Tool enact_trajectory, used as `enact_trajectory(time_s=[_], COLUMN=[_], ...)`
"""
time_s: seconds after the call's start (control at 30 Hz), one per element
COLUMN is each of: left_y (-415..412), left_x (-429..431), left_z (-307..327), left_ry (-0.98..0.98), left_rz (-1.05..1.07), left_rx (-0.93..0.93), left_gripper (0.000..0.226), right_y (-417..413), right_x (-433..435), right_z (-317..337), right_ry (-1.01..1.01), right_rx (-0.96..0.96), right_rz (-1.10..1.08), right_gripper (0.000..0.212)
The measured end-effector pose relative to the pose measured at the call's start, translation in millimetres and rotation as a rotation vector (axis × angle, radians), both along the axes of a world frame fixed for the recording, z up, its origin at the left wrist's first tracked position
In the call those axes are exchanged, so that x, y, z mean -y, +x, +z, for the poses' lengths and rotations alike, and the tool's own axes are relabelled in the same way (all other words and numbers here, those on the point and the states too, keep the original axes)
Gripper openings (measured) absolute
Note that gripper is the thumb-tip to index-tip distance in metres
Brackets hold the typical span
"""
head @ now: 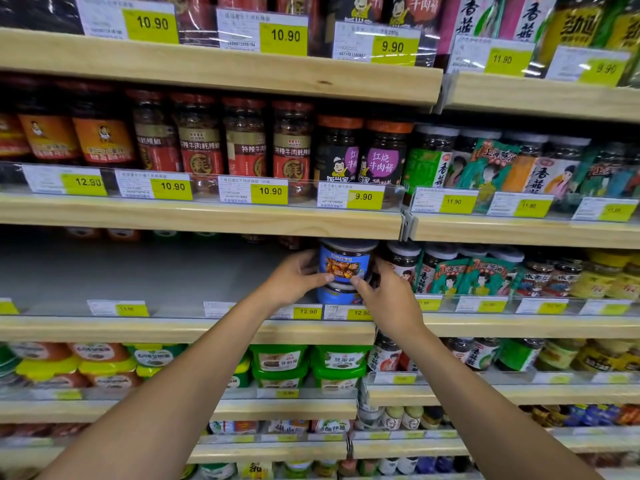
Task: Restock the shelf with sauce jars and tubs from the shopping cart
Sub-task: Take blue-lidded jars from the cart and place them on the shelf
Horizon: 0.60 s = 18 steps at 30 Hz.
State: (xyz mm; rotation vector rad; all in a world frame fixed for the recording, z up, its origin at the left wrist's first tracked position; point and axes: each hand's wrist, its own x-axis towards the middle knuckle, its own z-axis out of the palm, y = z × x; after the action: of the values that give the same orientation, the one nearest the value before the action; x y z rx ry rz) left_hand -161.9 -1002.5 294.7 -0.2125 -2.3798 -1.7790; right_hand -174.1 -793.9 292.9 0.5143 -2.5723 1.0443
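1. Head view: both bare forearms reach up and away to the middle shelf (173, 330), a pale wooden board with a clear strip of yellow price tags along its near edge.
2. The left hand (298, 278) grips the left side of a blue-labelled jar (346, 261). Its thumb lies across the lower front of the label and its fingers are curled round behind.
3. The right hand (388, 299) holds the same jar from the right, with its thumb tip pressing the bottom edge of the label just beside the left thumb.
4. The held jar stands upright directly above a second blue jar (337, 294), which sits on the shelf behind the 12.90 tag (307, 311). The thumbs cover the joint, so I cannot tell whether the upper one rests on the lower.
5. Just right of the pair stand white-lidded jars (403, 265) with green and red labels.
6. Left of the pair the grey shelf floor shows, with a few jars far back in the shadow.
7. On the shelf above is a row of red-labelled jars (246, 147), and on the shelf below are green tubs (277, 362), stacked two high.
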Motion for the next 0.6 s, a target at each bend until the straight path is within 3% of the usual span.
enact_trajectory(time_s=[0.43, 0.6], left_y=[6.1, 15.6], left_x=[-10.2, -11.3], left_z=[6.2, 10.0], left_ry=[-0.121, -0.209], left_rz=[0.042, 0.088], left_rx=[0.039, -0.008], left_gripper=[0.048, 0.061], right_y=[8.1, 17.0], right_x=[1.6, 1.0], right_z=[3.3, 8.0], right_ry=[-0.054, -0.065], right_rx=[-0.005, 0.041], right_rz=[0.028, 0.021], right_gripper=[0.027, 0.025])
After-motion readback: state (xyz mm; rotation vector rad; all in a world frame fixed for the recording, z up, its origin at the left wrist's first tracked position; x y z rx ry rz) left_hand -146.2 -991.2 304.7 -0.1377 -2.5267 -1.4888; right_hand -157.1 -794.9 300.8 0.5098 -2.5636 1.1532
